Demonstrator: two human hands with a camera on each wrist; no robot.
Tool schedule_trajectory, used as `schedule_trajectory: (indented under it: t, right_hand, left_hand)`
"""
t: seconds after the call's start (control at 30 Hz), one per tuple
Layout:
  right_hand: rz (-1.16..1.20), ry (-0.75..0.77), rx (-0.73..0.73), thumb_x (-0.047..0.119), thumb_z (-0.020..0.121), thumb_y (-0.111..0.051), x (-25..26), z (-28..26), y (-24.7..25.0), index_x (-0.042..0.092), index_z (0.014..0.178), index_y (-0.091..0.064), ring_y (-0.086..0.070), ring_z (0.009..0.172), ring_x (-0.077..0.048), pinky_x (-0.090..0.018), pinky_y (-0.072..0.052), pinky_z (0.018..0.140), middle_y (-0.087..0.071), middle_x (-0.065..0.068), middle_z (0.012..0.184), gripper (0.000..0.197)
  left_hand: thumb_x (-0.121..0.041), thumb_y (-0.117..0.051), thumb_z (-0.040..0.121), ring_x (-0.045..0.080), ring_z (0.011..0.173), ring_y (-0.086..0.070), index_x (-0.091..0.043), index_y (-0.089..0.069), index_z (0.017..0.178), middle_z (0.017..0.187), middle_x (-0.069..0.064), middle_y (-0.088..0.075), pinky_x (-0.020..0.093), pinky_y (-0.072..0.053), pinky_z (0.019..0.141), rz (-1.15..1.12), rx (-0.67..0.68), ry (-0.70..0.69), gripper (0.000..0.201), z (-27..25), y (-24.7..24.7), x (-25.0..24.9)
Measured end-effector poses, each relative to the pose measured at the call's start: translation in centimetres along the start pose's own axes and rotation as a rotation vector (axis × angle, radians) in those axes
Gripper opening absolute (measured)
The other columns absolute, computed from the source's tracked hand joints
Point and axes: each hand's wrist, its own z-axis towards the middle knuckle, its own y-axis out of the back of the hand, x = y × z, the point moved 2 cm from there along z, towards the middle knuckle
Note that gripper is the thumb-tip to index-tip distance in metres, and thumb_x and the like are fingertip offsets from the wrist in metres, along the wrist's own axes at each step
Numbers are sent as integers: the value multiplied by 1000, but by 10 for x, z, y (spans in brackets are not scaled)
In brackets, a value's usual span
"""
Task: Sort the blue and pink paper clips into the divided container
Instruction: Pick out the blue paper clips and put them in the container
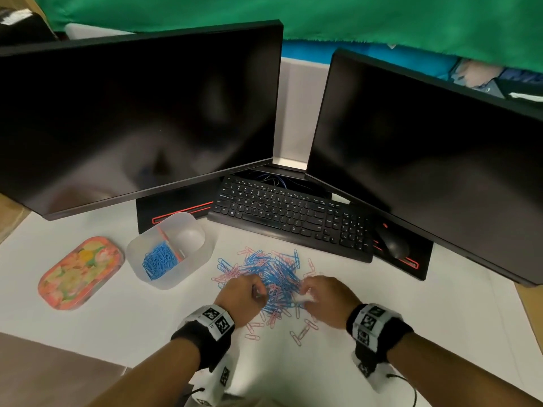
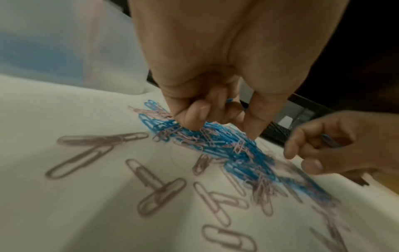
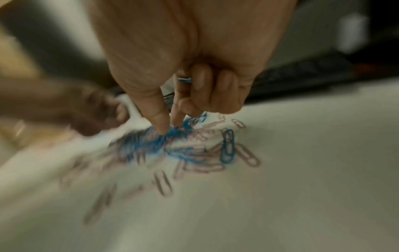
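A heap of blue and pink paper clips (image 1: 273, 277) lies on the white desk surface, with loose pink clips (image 2: 159, 196) scattered nearer me. The translucent divided container (image 1: 202, 259) stands left of the heap, with blue clips (image 1: 158, 259) in its near compartment. My left hand (image 1: 258, 292) (image 2: 222, 126) dips into the heap's left side with curled fingers, and a bit of blue clip (image 2: 230, 100) shows inside them. My right hand (image 1: 305, 292) (image 3: 169, 127) pinches into the right side with thumb and forefinger while its curled fingers hold a blue clip (image 3: 184, 80).
A floral oval tin (image 1: 80, 271) sits left of the container. A black keyboard (image 1: 293, 215) and mouse (image 1: 392, 245) lie just behind the heap, under two dark monitors (image 1: 132, 118) (image 1: 435, 171). White surface extends toward me and to the right.
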Motion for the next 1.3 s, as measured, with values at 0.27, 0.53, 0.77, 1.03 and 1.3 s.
schedule_trajectory:
  t: [0.27,0.53,0.77,1.03,1.3]
  right_hand:
    - [-343,209,1,18,91,-46,6,4,-11,14,92,-60,-60,80,-25,-27,-40,68,-58,-2,106,14]
    - [194,29,-140,20,88,-62,-6,6,1,19,84,-69,-63,85,-8,-16,-49,75,-67,9,91,8]
    - [1030,-283,43,7,89,-61,-9,9,19,-4,97,-66,-40,52,-9,-22,-31,48,-66,-5,76,14]
    - [1508,-410,131,7,89,-40,-9,9,13,7,85,-56,-53,62,-22,-32,-45,57,-54,-8,69,17]
    - [579,-225,119,19,82,-56,-20,-8,15,18,78,-56,-43,57,-12,-23,-37,52,-48,1,69,4]
  left_hand:
    - [-28,-51,84,19,85,-62,-28,-58,92,91,-13,-45,29,-52,73,408,91,-188,11,1,-16,10]
    - [-16,-61,79,7,72,-56,-24,-54,68,77,-16,-55,20,-46,68,204,35,-162,16,-1,-7,10]
    - [-3,-73,76,-7,54,-55,-22,-66,75,64,-8,-63,8,-43,62,-332,-71,43,20,0,8,13]
    - [10,-39,85,10,44,-31,-8,-62,75,76,13,-49,19,-25,44,-868,69,306,31,4,12,9]
    - [0,-26,74,14,46,-23,-9,-44,67,63,8,-42,19,-26,44,-1154,104,353,22,-2,10,2]
